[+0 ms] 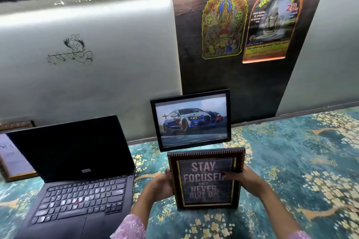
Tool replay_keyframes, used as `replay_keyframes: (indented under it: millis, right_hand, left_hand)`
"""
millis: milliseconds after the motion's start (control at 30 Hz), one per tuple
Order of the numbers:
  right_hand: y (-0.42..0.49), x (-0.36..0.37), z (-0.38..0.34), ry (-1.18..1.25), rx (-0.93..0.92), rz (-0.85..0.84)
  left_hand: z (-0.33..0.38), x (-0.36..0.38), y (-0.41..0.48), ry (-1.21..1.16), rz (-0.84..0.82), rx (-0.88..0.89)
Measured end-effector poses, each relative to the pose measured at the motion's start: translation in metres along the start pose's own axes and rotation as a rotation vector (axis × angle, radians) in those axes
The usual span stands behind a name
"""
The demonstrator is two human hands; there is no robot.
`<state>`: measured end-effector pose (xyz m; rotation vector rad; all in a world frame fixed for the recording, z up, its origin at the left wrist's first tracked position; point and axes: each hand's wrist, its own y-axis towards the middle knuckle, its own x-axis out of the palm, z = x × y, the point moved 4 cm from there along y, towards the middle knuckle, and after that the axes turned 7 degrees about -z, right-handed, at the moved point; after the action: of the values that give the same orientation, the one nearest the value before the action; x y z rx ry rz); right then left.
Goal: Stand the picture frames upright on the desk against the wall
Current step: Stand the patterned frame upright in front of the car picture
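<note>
A dark ornate frame with the words "Stay focused and never give up" (206, 196) is held upright in front of me, its bottom edge near the teal patterned desk cover (291, 170). My left hand (162, 185) grips its left edge. My right hand (242, 177) holds its right edge, thumb across the glass. Behind it a black frame with a car picture (191, 120) stands upright, leaning against the wall (97, 73). A gold-edged frame (13, 161) leans at the far left, partly hidden by the laptop.
An open black laptop (77, 176) sits on the left of the desk, close to my left forearm. Two colourful stickers (223, 24) are on a dark wall panel behind the car frame. The desk cover stretches to the right of the frames.
</note>
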<state>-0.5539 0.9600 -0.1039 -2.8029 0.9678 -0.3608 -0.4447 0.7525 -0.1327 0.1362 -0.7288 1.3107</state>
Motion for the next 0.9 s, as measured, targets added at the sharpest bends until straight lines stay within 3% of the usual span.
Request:
replay_keyframes:
  millis: [133,333,533,733,900]
  right_hand:
    - [0.005,-0.001,-0.002,-0.006,-0.014,0.051]
    - [0.01,0.0,-0.007,-0.016,-0.001,0.049]
    - [0.014,-0.007,-0.006,-0.044,0.026,0.088]
    - [0.014,-0.009,-0.013,-0.079,0.066,0.084]
    - [0.012,-0.013,-0.015,-0.066,0.093,0.104]
  left_hand:
    - [0.004,0.001,0.009,-0.136,0.185,0.013]
    - [-0.005,-0.001,0.026,-0.011,0.335,0.015]
    - [0.004,0.005,0.026,-0.119,0.241,0.054]
    - [0.007,0.008,0.031,-0.147,0.262,0.108]
    - [0.008,0.004,0.042,-0.036,0.321,0.127]
